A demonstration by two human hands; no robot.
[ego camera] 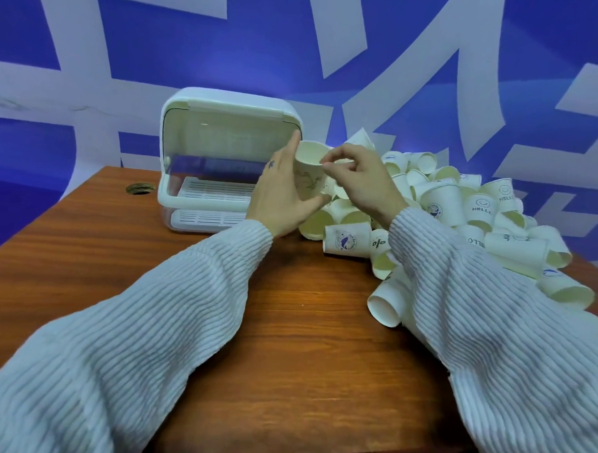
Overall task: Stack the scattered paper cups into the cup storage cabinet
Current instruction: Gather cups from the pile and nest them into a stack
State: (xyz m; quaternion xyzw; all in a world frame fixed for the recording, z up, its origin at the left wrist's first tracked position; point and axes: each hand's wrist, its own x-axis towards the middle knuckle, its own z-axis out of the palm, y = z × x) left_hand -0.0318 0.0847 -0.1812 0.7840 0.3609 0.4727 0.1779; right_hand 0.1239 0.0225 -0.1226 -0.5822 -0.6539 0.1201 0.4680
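Note:
A white paper cup (307, 168) stands upright in the air, gripped from the left by my left hand (278, 194). The fingertips of my right hand (358, 181) pinch its rim from the right. Just behind and to the left sits the white cup storage cabinet (227, 113), lid raised, its slotted tray (213, 188) bare. A big heap of scattered paper cups (462, 213) covers the right side of the table, right beside and under my right forearm; some lie on their sides, some carry printed logos.
The wooden table (286, 328) has a round cable hole (140, 188) at its far left corner. A blue and white wall (230, 45) stands close behind the cabinet. My ribbed sleeves reach across the table's near half.

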